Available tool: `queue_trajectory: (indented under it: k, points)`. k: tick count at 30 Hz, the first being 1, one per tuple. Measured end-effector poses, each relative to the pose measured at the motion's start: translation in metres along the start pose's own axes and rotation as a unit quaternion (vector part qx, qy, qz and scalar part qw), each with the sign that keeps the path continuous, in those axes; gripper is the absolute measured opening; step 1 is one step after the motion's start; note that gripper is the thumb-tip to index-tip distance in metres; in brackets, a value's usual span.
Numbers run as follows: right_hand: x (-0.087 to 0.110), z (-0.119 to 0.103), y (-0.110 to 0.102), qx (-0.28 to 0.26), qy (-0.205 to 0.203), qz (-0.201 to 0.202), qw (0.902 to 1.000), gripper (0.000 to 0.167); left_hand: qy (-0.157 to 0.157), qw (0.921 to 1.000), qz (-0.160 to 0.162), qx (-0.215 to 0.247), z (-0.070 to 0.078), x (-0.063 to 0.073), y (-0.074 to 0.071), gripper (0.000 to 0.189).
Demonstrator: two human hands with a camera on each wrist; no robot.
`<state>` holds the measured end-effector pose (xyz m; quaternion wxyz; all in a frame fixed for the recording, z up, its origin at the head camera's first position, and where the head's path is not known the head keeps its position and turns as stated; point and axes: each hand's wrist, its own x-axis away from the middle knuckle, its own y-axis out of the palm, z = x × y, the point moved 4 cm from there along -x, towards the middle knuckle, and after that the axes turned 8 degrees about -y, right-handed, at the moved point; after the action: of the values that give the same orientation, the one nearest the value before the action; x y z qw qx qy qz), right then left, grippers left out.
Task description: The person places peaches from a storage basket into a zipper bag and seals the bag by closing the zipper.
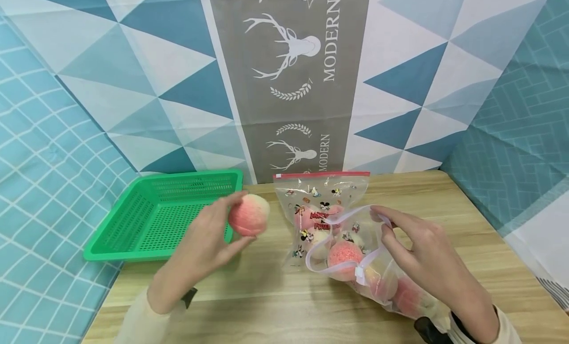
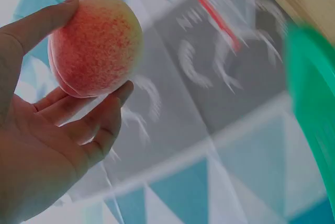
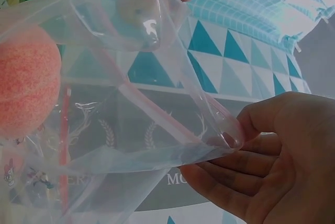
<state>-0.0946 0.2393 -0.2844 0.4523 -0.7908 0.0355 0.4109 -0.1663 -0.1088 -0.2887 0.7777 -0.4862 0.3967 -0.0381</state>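
Note:
My left hand (image 1: 206,235) grips a pink and cream peach (image 1: 249,214) between thumb and fingers, in the air by the right rim of the green basket (image 1: 162,257). In the left wrist view the peach (image 2: 97,46) shows its red speckled skin and crease. With thumb and fingers my right hand (image 1: 422,250) pinches the rim of a clear zip bag (image 1: 340,271), its mouth spread wide. Several peaches lie inside, one pink peach (image 1: 344,257) right at the mouth. The right wrist view has the bag's edge (image 3: 225,137) between thumb and fingers of that hand.
Behind the open bag lies a second clear bag with a red zip (image 1: 322,175), printed with cartoon figures and holding peaches. The basket shows its bare slotted floor. A patterned cloth (image 1: 178,62) hangs behind the wooden table (image 1: 275,314).

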Motion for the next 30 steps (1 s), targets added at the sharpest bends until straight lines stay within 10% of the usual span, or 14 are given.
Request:
queue_trajectory:
  k: [13, 30]
  points:
    - [0.001, -0.003, -0.001, -0.015, -0.025, 0.004, 0.9996, 0.040, 0.174, 0.9798, -0.040, 0.089, 0.104, -0.020, 0.042, 0.065]
    - [0.002, -0.001, 0.001, -0.011, -0.037, 0.011, 0.9992, 0.042, 0.214, 0.9747, -0.063, 0.014, 0.136, -0.052, 0.110, 0.056]
